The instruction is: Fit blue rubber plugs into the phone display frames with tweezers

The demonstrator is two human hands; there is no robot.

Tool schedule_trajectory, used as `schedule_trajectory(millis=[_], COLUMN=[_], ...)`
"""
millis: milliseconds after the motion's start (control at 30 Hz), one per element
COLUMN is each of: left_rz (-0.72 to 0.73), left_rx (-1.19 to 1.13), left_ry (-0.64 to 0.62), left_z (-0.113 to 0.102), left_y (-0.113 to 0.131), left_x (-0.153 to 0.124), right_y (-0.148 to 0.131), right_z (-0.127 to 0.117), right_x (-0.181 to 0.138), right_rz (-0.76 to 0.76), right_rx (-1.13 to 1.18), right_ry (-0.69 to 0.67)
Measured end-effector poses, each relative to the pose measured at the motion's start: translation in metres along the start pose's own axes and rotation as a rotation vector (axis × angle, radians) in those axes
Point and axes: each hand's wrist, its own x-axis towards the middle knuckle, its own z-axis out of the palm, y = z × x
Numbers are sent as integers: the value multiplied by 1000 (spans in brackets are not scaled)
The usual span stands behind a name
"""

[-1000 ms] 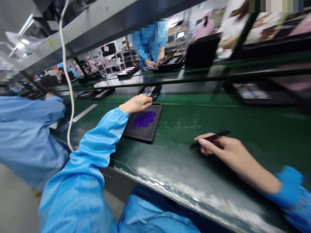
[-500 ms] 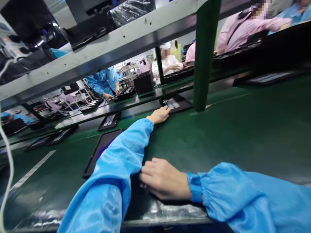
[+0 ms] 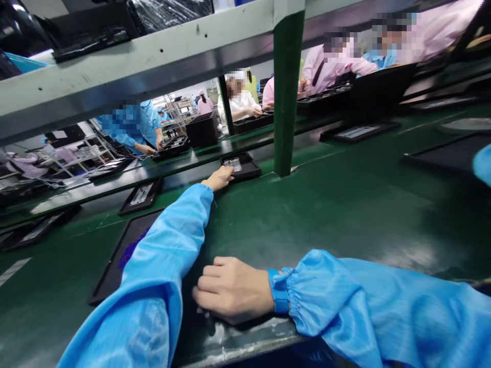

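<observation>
Black tray [image 3: 251, 168] lies just above the frame's centre, its left end at the left hand [image 3: 219, 179] (whether gripped or only touched, I cannot tell), which is stretched out from the lower left; the right hand [image 3: 236, 291] curls at lower centre, palm down, partly blurred, any hold hidden

My left sleeve [image 3: 169, 255] is covering part of the tray [image 3: 109, 276] of purple bits [image 3: 130, 250], my left hand [image 3: 219, 178] is hiding the near-left edge of the small black tray [image 3: 249, 168] beyond it, my right hand [image 3: 233, 290] is concealing its blurred fingertips, and a dark tray [image 3: 452, 156] far to its right is running out of view.
</observation>
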Motion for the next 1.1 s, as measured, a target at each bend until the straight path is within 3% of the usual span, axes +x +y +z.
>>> schedule_trajectory(millis=[133, 233, 300, 467, 500, 567, 667, 767, 933, 1100], left_rz=[31, 90, 115, 170, 186, 205, 221, 201, 170, 295], left_rx=[-17, -49, -76, -103, -92, -77, -118, -146, -85, -66], left_ry=[-10, -33, -43, -43, -42, -58, -78, -27, 19, 3], left_z=[-24, -41, -49, -68, -73, -82, -94, -91, -67, -71], left_y=[-1, 21, 43, 110, 123, 144, 162, 162, 152, 156], left_x=[-64, -130, -178, -281, -295, -315, -328, -324, -302, -293], right_y=[-4, -4, 0, 38, 48, 63, 73, 69, 57, 54], right_z=[-11, -28, -44, -58, -54, -40, -21, -12, -10, -16], right_x=[6, 12, 16, 18, 17, 12, 3, -1, 0, 5], right_rz=[-152, -183, 10, 965, 1086, 1189, 1263, 1285, 1315, 1380], right_rx=[3, 61, 149, 411, 513, 624, 728, 729, 652, 570], right_ry=[237, 335, 372, 574, 602, 559, 456, 414, 398, 356])
